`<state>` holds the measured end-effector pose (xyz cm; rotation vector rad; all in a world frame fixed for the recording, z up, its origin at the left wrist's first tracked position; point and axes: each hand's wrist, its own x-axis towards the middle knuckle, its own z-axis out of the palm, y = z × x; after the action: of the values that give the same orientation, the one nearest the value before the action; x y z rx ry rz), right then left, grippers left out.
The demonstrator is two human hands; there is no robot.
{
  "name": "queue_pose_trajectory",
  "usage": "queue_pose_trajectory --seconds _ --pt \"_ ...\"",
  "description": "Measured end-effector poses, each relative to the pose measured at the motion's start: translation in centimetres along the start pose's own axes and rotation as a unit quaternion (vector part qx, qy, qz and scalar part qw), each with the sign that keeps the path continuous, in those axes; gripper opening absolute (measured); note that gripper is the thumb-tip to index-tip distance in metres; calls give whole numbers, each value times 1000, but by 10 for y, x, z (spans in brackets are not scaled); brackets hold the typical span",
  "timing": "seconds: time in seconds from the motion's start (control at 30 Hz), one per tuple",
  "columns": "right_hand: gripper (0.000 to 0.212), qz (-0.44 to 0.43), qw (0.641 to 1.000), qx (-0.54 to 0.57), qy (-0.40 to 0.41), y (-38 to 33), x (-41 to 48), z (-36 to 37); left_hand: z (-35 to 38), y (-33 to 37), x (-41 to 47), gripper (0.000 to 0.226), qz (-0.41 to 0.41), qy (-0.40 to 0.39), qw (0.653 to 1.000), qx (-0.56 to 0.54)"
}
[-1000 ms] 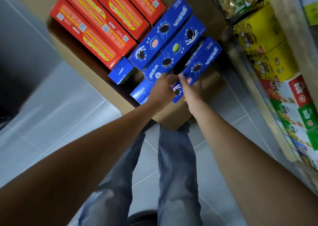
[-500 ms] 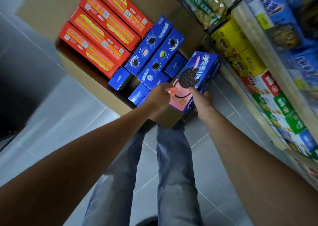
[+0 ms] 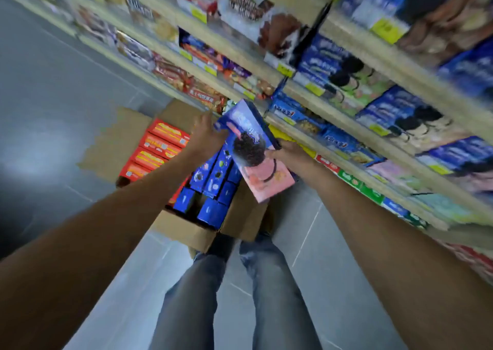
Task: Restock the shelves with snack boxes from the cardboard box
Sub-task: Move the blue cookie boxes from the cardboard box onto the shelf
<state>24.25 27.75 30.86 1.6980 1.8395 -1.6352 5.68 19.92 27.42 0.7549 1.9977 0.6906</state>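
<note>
A blue and pink cookie box [image 3: 256, 160] is held up above the open cardboard box [image 3: 186, 229], tilted with its pink end toward me. My left hand [image 3: 205, 136] grips its far blue end. My right hand [image 3: 290, 155] grips its right edge. Inside the cardboard box lie red snack boxes [image 3: 157, 149] on the left and blue cookie boxes [image 3: 210, 187] on the right. The shelves [image 3: 333, 115] rise to the right, blurred, packed with blue cookie packs and other snacks.
Grey tiled floor [image 3: 53, 109] spreads to the left of the cardboard box. My legs in jeans [image 3: 234, 296] stand right behind the box. The shelf rows carry yellow price tags [image 3: 314, 89] along their front edges.
Both hands have lifted the blue and pink cookie box out of the cardboard box and raised it toward the shelves. The view has swung upward, showing more shelf rows.
</note>
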Motion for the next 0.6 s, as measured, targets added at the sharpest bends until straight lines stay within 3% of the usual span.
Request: queue_pose_trajectory --seconds 0.1,0.2,0.33,0.4,0.5,0.6 --pt "32 -62 997 -50 -20 -59 -46 -35 -59 58 -13 64 52 22 998 -27" --pt "50 -111 991 -74 -25 -115 -89 -71 -114 123 -48 50 122 -49 991 -36" --pt "57 -167 979 -119 1 -177 -142 -116 -170 187 -92 64 202 -89 975 -9" --pt "57 -191 972 -133 32 -204 -172 -139 -188 218 -110 70 239 -72 968 -20" --pt "52 -234 959 -138 84 -241 -220 -171 -207 267 -132 47 283 -32 956 -72" --pt "49 -281 941 -121 142 -267 -260 -200 -219 315 -162 65 311 43 946 -79"
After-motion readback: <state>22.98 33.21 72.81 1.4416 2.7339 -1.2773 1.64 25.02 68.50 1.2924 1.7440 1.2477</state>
